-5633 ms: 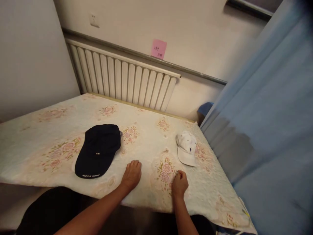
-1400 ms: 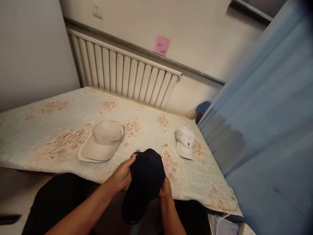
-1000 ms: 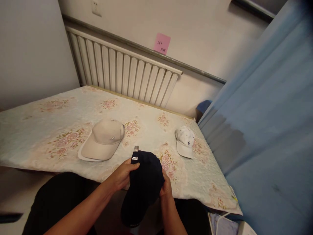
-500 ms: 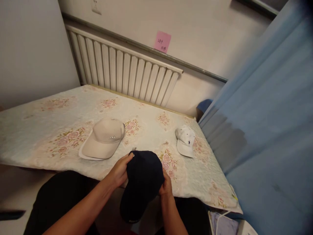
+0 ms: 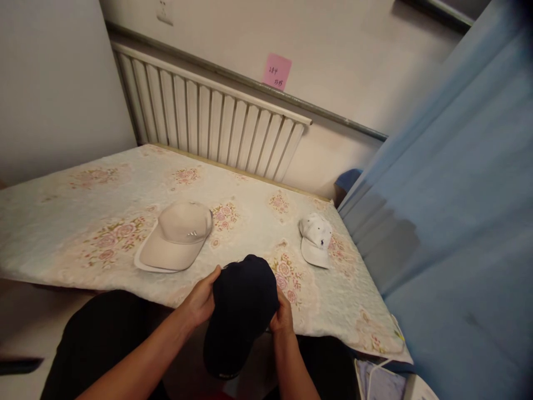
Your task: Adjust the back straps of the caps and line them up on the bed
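Both hands grip the navy cap (image 5: 244, 311) at the table's (image 5: 62, 244) near edge — left hand (image 5: 201, 297) and right hand (image 5: 283, 316) on opp. sides. Beige cap (image 5: 177, 236) and white cap (image 5: 315, 239) lie flat — navy one not yet set down.

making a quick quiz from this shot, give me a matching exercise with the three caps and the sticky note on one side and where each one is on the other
Things:
1. dark navy fabric cap
2. beige fabric cap
3. small white fabric cap
4. pink paper sticky note

Places:
A. on the wall above the radiator
B. lying on the table's left part
C. held between both hands at the table's near edge
D. lying on the table near the blue curtain

Pairs: 1-C, 2-B, 3-D, 4-A
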{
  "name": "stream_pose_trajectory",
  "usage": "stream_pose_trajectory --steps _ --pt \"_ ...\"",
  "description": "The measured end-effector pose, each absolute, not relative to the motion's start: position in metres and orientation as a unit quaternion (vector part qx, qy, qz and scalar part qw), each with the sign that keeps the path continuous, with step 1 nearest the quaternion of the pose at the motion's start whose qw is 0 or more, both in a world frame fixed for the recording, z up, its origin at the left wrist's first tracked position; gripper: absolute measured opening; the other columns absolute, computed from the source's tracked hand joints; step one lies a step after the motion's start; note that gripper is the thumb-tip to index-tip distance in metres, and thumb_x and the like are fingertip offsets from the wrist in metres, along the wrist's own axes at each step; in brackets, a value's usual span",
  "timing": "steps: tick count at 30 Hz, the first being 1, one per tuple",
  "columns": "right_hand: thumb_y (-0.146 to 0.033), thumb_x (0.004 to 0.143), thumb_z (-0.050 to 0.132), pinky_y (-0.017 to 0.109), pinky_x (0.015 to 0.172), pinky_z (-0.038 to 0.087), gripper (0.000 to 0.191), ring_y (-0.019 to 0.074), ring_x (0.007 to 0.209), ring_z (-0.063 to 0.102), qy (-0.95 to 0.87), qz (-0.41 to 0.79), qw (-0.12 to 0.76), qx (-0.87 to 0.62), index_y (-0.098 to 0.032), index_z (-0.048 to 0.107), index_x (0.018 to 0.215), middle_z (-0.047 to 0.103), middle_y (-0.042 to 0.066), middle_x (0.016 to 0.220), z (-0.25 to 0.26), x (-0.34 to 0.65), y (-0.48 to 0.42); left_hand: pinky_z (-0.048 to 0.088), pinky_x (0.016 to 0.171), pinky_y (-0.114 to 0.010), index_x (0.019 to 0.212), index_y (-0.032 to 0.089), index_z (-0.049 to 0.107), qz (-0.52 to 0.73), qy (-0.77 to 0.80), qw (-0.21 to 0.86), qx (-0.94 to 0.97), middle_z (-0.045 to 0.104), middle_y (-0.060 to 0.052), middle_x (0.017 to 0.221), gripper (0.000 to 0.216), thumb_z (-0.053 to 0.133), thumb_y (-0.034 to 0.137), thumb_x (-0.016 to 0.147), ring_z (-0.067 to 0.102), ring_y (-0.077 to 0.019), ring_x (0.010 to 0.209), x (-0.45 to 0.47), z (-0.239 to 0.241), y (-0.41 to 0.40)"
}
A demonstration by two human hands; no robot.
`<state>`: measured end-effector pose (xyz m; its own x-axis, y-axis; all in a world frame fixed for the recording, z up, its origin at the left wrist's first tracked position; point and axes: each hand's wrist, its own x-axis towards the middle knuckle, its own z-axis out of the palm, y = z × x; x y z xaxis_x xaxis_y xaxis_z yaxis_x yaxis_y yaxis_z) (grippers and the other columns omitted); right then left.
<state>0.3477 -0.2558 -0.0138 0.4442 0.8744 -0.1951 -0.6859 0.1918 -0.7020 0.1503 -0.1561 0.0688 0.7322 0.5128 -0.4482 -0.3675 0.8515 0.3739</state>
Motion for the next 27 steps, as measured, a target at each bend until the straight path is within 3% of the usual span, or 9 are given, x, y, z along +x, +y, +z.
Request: stream_pose_trajectory --steps 7,11,14,23,27 --pt "-0.018 0.067 0.068 0.032 0.086 0.052 0.020 0.0172 0.078 0.068 -0.108 0.513 0.769 -0.367 -0.021 0.072 0.086 0.074 -0.001 0.084 -0.009 0.345 -0.255 0.046 0.098 -0.038 0.124 0.013 0.056 0.250 0.248 0.921 0.166 0.069 -0.013 0.114 0.048 0.057 0.041 0.086 0.064 -0.0271 0.108 0.137 0.058 -0.161" --pt "-0.017 0.066 0.070 0.030 0.084 0.053 0.020 0.0160 0.077 0.068 -0.093 0.514 0.776 -0.354 -0.020 0.072 0.085 0.075 -0.001 0.083 -0.007 0.343 -0.255 0.050 0.091 -0.035 0.124 0.012 0.056 0.274 0.302 0.890 0.202 0.072 -0.012 0.108 0.044 0.062 0.026 0.083 0.067 -0.0256 0.100 0.131 0.052 -0.162" --pt "-0.018 0.064 0.072 0.027 0.083 0.053 0.019 0.0147 0.076 0.069 -0.085 0.521 0.775 -0.346 -0.019 0.072 0.083 0.075 -0.001 0.083 -0.006 0.343 -0.256 0.052 0.083 -0.034 0.118 0.012 0.059 0.276 0.318 0.877 0.231 0.074 -0.011 0.100 0.040 0.065 0.018 0.079 0.070 -0.0250 0.092 0.130 0.049 -0.163" --pt "-0.026 0.068 0.073 0.034 0.096 0.048 0.027 0.0198 0.094 0.070 -0.079 0.546 0.762 -0.339 -0.016 0.072 0.093 0.076 0.004 0.090 0.015 0.342 -0.258 0.049 0.063 -0.024 0.089 0.014 0.069 0.285 0.298 0.870 0.269 0.072 -0.002 0.070 0.018 0.072 0.017 0.072 0.067 -0.0172 0.065 0.129 0.058 -0.165" --pt "-0.026 0.069 0.073 0.033 0.100 0.045 0.027 0.0186 0.094 0.069 -0.090 0.542 0.767 -0.330 -0.016 0.071 0.094 0.076 0.004 0.093 0.036 0.342 -0.261 0.045 0.055 -0.022 0.088 0.014 0.070 0.278 0.289 0.872 0.280 0.072 -0.002 0.071 0.019 0.073 0.015 0.070 0.064 -0.0140 0.060 0.128 0.065 -0.168"
